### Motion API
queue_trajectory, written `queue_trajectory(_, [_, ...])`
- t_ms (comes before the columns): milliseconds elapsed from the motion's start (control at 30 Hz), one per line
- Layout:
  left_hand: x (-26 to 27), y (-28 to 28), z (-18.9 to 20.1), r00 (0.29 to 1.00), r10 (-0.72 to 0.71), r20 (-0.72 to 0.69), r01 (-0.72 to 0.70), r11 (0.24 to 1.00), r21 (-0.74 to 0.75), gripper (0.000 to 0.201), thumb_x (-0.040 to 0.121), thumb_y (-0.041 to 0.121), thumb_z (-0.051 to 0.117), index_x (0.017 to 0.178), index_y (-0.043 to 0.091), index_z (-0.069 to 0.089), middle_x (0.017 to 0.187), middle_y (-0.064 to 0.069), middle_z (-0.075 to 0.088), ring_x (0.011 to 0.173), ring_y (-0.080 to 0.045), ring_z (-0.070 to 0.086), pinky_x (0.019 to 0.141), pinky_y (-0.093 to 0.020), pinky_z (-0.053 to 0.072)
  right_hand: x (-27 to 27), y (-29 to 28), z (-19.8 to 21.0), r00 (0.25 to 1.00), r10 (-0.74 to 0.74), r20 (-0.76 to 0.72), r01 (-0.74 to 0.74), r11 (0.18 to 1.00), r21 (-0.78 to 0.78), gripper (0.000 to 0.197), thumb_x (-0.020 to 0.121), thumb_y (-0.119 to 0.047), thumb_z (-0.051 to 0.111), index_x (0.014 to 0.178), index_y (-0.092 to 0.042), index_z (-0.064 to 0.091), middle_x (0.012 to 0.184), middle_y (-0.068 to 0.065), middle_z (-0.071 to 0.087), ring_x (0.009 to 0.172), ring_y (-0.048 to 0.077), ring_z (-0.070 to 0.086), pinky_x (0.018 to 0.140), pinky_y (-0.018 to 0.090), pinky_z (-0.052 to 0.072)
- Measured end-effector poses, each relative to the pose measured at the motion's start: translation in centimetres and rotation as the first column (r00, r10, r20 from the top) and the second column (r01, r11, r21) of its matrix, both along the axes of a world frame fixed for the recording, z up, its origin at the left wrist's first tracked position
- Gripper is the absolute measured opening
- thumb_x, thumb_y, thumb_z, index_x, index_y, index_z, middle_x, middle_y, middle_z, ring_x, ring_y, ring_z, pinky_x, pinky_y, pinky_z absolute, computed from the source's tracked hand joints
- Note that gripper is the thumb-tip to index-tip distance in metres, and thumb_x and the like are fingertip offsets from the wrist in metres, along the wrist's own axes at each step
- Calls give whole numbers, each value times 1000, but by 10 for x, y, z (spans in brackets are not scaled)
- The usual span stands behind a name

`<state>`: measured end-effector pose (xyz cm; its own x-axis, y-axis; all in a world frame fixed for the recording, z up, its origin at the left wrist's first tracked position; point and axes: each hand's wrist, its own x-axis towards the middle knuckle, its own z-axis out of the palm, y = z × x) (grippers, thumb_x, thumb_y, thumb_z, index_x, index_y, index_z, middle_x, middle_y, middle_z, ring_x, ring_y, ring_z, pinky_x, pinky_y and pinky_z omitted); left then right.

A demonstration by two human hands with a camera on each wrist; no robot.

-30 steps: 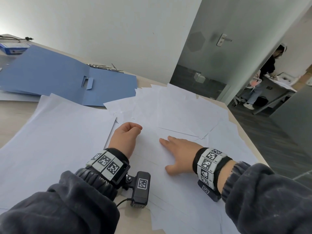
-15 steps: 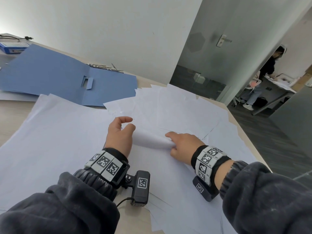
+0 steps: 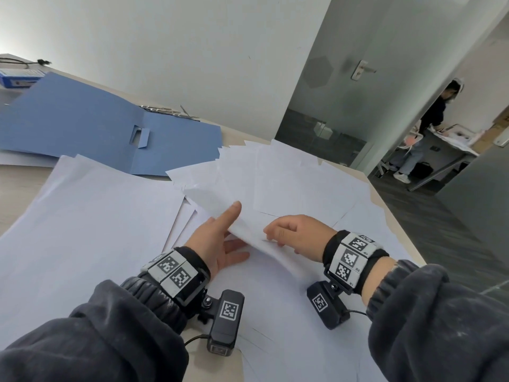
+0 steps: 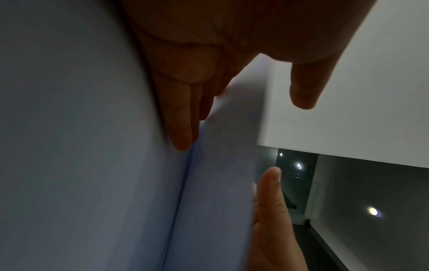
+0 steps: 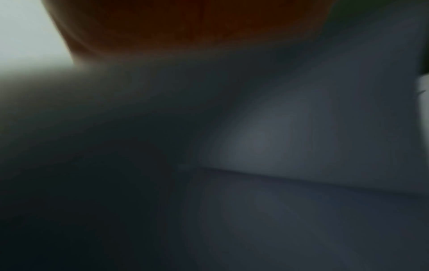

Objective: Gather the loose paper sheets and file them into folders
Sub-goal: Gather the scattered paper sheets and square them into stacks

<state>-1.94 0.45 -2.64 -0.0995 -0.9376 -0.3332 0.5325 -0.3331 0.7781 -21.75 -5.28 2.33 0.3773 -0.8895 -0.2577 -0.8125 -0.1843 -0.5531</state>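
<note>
Loose white paper sheets [image 3: 297, 183] lie fanned over the table. My right hand [image 3: 278, 238] pinches the near edge of one sheet [image 3: 220, 205] and holds it lifted and curled. My left hand [image 3: 228, 235] is beside it with straight fingers: the index finger [image 3: 234, 209] lies against the raised sheet, the other fingers [image 4: 181, 128] lie flat on the paper underneath. The lifted sheet [image 4: 227, 165] shows edge-on in the left wrist view. An open blue folder [image 3: 82, 128] lies at the back left. The right wrist view is dark and blurred, showing only paper [image 5: 278, 146].
A squared stack of sheets [image 3: 82, 221] covers the near left of the table. Metal fasteners [image 3: 165, 110] lie behind the folder, a blue box [image 3: 19, 77] at the far left. The table edge [image 3: 399, 230] runs along the right. A person [image 3: 429, 119] stands beyond the glass door.
My right hand went from lying flat to pinching a sheet's edge and lifting it. My left hand opened from a fist and slid its fingers in beside the raised sheet.
</note>
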Motion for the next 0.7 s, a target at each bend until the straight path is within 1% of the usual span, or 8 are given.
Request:
queue_trajectory(67, [-2,0,0,1000,11,-16,-11,1000,25,38,95,38,61,126,16,62,114,-11,73,105,-36,69,92,-55,55,-2,-5,-2,999,10,-42,-12,999,-48,28,91,-57,60,100,-35,73,101,-19,71,97,3,65,88,29,51])
queue_trajectory(167, [-3,-2,-2,993,118,-21,-115,989,93,27,99,8,50,124,7,58,108,-18,71,94,-40,70,77,-56,59,-7,-19,-2,987,-48,-152,19,982,-187,27,90,-51,64,113,-36,68,112,-21,66,100,1,62,101,33,49])
queue_trajectory(233, [-3,-3,-3,990,140,-23,-137,985,101,28,99,2,44,124,7,56,109,-18,69,93,-39,69,74,-55,59,-9,-29,-1,954,-19,-299,-41,980,-193,50,87,-56,66,133,-39,56,137,-15,55,119,7,55,108,32,42])
queue_trajectory(300, [-2,-5,-4,988,147,-39,-142,985,100,31,99,1,41,126,8,54,112,-18,69,97,-39,69,74,-55,59,-9,-38,-4,888,80,-453,-148,982,-118,80,81,-64,67,150,-44,33,159,-10,31,142,15,37,117,35,31])
queue_trajectory(400, [-1,-8,-6,983,172,-58,-165,980,108,34,99,1,39,129,9,54,116,-19,68,102,-40,68,72,-56,60,-6,-52,-8,765,235,-600,-325,945,-44,101,75,-72,66,155,-49,9,168,-11,5,153,19,17,123,42,20])
queue_trajectory(567, [1,-9,-9,981,189,-44,-184,978,99,39,96,-1,38,128,10,55,115,-19,70,102,-40,69,78,-61,57,-3,-67,-5,657,284,-699,-434,900,-42,97,76,-78,55,154,-52,4,168,-12,4,152,19,19,122,42,22])
queue_trajectory(633, [0,-9,-7,981,193,-29,-189,977,97,36,96,-2,38,126,9,55,115,-19,69,101,-39,69,76,-59,58,-3,-67,-6,632,281,-722,-439,898,-36,86,84,-70,51,154,-52,6,168,-10,7,150,22,27,121,39,24])
queue_trajectory(700, [0,-9,-6,982,189,-23,-186,978,93,33,96,-1,40,124,8,55,114,-21,68,99,-39,69,75,-58,59,0,-64,-7,649,261,-715,-428,902,-59,76,90,-55,50,155,-52,9,167,-7,15,144,25,39,117,36,31])
